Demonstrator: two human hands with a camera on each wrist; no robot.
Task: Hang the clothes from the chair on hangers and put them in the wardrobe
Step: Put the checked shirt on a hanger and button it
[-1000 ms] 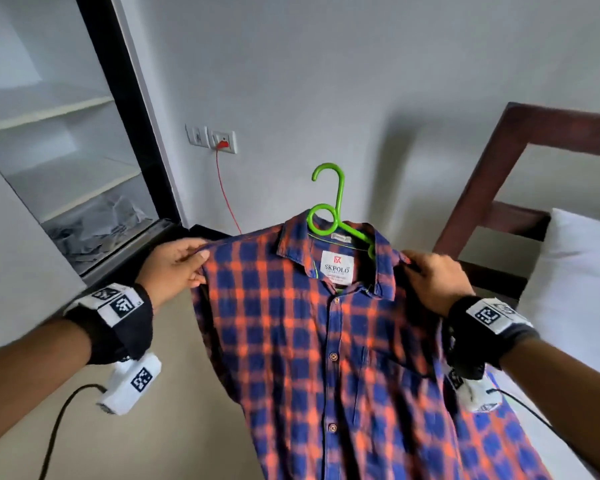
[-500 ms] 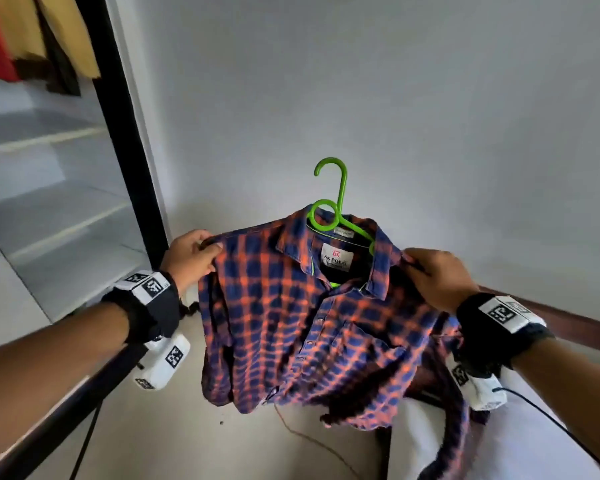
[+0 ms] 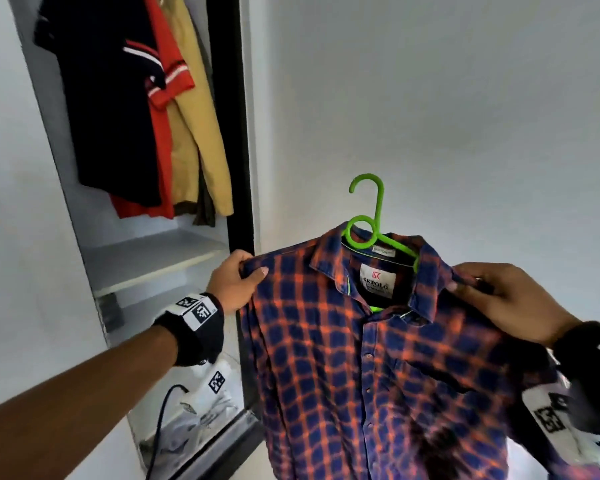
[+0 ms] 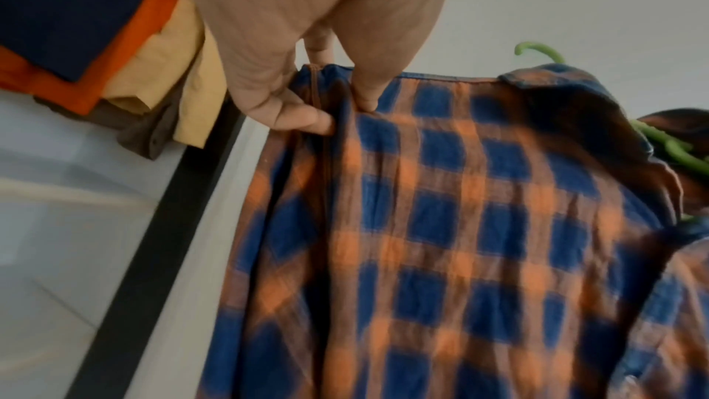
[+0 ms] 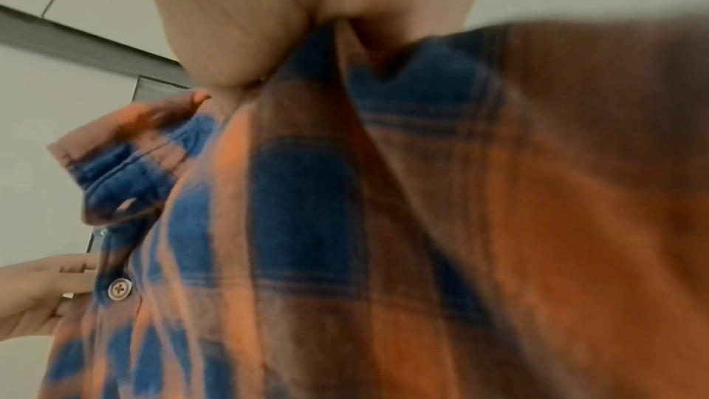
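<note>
A blue and orange checked shirt (image 3: pixel 368 358) hangs on a green plastic hanger (image 3: pixel 371 216), its hook upright above the collar. My left hand (image 3: pixel 238 284) pinches the shirt's left shoulder, thumb in front; the left wrist view shows the pinch (image 4: pixel 337 111) on the shirt (image 4: pixel 441 223). My right hand (image 3: pixel 499 303) grips the right shoulder beside the collar, and the right wrist view shows this grip (image 5: pixel 268 65) on the fabric (image 5: pixel 383 223). The open wardrobe (image 3: pixel 153 265) stands at the left, just beyond my left hand.
Several garments hang inside the wardrobe: a navy one (image 3: pixel 108 98), a red one (image 3: pixel 163 109) and a tan one (image 3: pixel 201 133). A black door frame (image 3: pixel 238 116) stands between wardrobe and white wall (image 3: pixel 447 98). Crumpled plastic (image 3: pixel 194 420) lies on the lowest shelf.
The shirt on its hanger has been lifted and carried left toward the wardrobe. The view has swung up, so the hanging garments now show and the bed is gone. Both hands keep their hold.
</note>
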